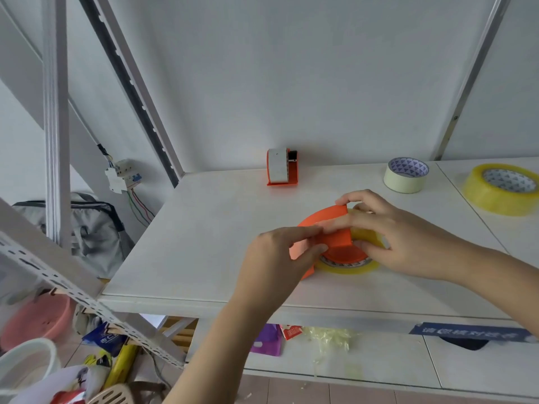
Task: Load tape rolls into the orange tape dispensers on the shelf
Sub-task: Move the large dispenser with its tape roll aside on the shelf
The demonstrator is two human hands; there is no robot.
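Both hands work an orange tape dispenser (pixel 329 228) on the shelf (pixel 204 228).
Left hand (pixel 280 258) fingers pinch its flap; right hand (pixel 399 237) fingers grip the yellow tape roll (pixel 347 268) seated in it. A loaded dispenser (pixel 282 167) stands at 12 o'clock, two spare rolls (pixel 406 174) at 2 o'clock.

Orange dispenser (pixel 335 237) w/ yellow roll (pixel 350 268), mid-shelf (pixel 204 228)

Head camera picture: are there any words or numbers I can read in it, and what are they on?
Blue sign on the shelf's front edge: white Chinese characters, too blurred to read.
Blue packet on the floor: white characters, too small to read.
Red packet on the lower shelf: a white mark, unreadable.
Tape roll cores: only a triangle pattern, no words.
Nothing else bears text.
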